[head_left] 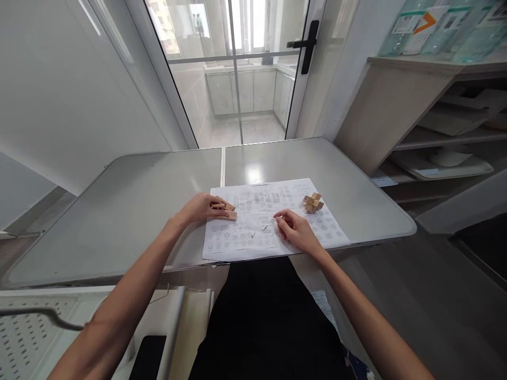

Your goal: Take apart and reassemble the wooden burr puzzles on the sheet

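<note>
Bare forearms (pixel 134 285) lead to left hand (pixel 200 207) gripping tan, straight wooden bars (pixel 230 216), right hand (pixel 295 230) loosely curled, its hold unclear.

Bench (pixel 273 158) finished pale grey, corners rounded, 1 seam crossing the top, bright light reflected on its surface; behind it, 1 glazed door (pixel 236 74) with black handle (pixel 311 46); white cabinets (pixel 225 92) and a bright window (pixel 259 24) visible through the glass; white wall (pixel 79 79) at left; wood-toned shelf unit (pixel 407 100) at right, bottles (pixel 438 26) on top; floor (pixel 396 295) grey.
</note>
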`<action>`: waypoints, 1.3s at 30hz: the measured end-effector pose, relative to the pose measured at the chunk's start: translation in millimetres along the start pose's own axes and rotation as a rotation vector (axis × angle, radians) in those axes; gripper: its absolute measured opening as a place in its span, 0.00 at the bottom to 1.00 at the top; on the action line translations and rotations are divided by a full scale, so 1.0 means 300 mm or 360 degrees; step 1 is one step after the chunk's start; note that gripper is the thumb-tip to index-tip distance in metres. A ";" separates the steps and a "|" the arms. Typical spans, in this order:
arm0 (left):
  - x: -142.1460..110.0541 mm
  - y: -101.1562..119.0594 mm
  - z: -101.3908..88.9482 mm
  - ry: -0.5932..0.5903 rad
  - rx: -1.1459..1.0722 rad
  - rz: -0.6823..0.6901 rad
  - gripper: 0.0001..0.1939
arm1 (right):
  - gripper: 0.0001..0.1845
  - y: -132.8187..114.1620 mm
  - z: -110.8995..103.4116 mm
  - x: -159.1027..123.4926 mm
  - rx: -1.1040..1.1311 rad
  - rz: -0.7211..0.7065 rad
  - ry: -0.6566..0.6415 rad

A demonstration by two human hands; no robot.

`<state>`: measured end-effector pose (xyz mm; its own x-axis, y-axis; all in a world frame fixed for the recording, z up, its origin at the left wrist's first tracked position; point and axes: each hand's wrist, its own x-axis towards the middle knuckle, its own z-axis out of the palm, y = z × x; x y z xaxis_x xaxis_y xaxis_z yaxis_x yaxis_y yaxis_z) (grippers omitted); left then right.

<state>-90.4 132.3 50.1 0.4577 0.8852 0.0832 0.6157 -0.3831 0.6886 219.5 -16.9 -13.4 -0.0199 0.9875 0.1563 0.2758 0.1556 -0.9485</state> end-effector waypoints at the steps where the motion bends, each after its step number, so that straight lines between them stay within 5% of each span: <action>1: 0.009 -0.006 -0.001 -0.0040 0.0062 0.0015 0.21 | 0.17 -0.001 0.002 -0.002 -0.0012 -0.0007 0.0004; 6: 0.045 -0.025 0.010 -0.0135 0.0409 0.0151 0.21 | 0.15 -0.005 0.008 -0.010 -0.0077 -0.0038 0.0027; 15: 0.009 -0.034 0.032 0.0183 0.0764 0.0294 0.19 | 0.14 -0.007 0.005 -0.011 -0.0118 -0.0040 0.0041; 25: -0.076 -0.007 0.132 0.0013 0.0861 0.0755 0.17 | 0.14 -0.004 0.009 -0.012 -0.0147 -0.0033 0.0055; 39: -0.093 -0.042 0.127 0.0138 0.0863 0.0838 0.14 | 0.15 -0.011 0.006 -0.013 -0.0191 -0.0032 0.0054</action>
<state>-86.6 102.3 11.6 0.7398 0.5587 0.3748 0.5692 -0.8168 0.0940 216.8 -21.4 -11.3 0.0055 0.9826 0.1858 0.3889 0.1691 -0.9056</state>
